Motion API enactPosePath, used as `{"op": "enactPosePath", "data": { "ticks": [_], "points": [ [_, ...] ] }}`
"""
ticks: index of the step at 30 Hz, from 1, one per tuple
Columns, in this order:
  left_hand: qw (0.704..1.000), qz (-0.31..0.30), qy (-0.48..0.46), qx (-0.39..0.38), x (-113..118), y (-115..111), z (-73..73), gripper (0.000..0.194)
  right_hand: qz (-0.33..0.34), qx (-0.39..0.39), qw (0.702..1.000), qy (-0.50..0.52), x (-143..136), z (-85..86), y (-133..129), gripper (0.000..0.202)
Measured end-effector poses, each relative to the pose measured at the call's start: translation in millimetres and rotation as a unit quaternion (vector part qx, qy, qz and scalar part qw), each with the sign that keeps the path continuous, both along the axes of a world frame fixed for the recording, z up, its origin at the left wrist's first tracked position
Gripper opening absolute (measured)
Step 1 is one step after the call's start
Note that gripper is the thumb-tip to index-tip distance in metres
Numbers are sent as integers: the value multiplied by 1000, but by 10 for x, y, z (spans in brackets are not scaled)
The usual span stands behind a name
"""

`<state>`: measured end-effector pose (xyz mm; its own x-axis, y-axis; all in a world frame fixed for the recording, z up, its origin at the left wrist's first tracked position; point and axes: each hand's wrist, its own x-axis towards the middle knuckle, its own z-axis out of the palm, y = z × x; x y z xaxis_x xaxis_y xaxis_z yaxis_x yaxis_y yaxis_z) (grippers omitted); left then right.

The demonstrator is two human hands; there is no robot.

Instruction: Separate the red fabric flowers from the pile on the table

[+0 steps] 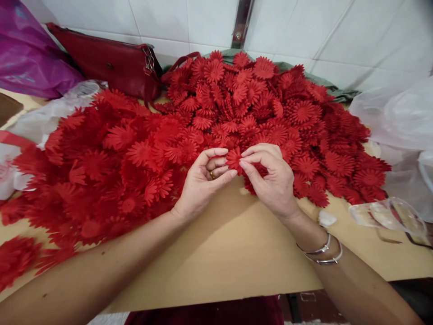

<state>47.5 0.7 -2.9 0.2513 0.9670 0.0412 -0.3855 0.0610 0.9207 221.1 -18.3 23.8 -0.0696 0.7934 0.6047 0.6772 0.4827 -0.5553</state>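
Observation:
A red artificial flower piece (233, 160) with narrow petals is held up between my two hands, over the near edge of the heaps. The thumb and fingertips of my right hand (272, 178) pinch it at its right side. My left hand (206, 178) is curved around its left side, fingers apart, the thumb tip close to the lower petals; whether it touches them I cannot tell. Behind my hands rises a large heap of dark red flower pieces (250, 104). Brighter red, thinner-looking petal pieces (111, 167) lie in another heap beyond my left forearm.
A tan table (216, 257) carries everything. At the back left are a dark red handbag (108, 63) and a purple bag (34, 49). Clear plastic bags (399, 117) and a clear plastic piece (385, 214) lie on the right. A white tiled wall (304, 27) stands behind.

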Motion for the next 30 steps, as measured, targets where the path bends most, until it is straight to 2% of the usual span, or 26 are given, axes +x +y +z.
{"op": "enactPosePath", "data": {
  "ticks": [5,9,11,13,16,18,23,26,30],
  "points": [
    [1000,-9,2,12,3,31,-31,46,6,-53,991,123,31,-62,59,16],
    [1000,6,14,26,0,50,-52,46,3,-103,963,249,125,-191,192,20],
    [999,35,18,30,-4,54,-58,46,25,-147,935,321,159,-214,238,20],
    [998,60,12,29,-7,57,-63,45,48,-181,894,408,170,-195,256,18],
    [997,71,-20,27,-6,62,-75,42,71,-210,830,511,154,-127,246,30],
    [997,68,-34,29,-4,66,-86,39,76,-216,815,532,139,-92,234,39],
    [996,74,-27,40,-2,70,-109,32,54,-165,847,502,147,-107,236,27],
    [996,77,-3,48,-2,72,-112,25,30,-100,875,472,175,-137,259,21],
    [995,39,49,81,8,51,-99,11,12,-14,911,413,114,-108,201,13]
  ]
}}
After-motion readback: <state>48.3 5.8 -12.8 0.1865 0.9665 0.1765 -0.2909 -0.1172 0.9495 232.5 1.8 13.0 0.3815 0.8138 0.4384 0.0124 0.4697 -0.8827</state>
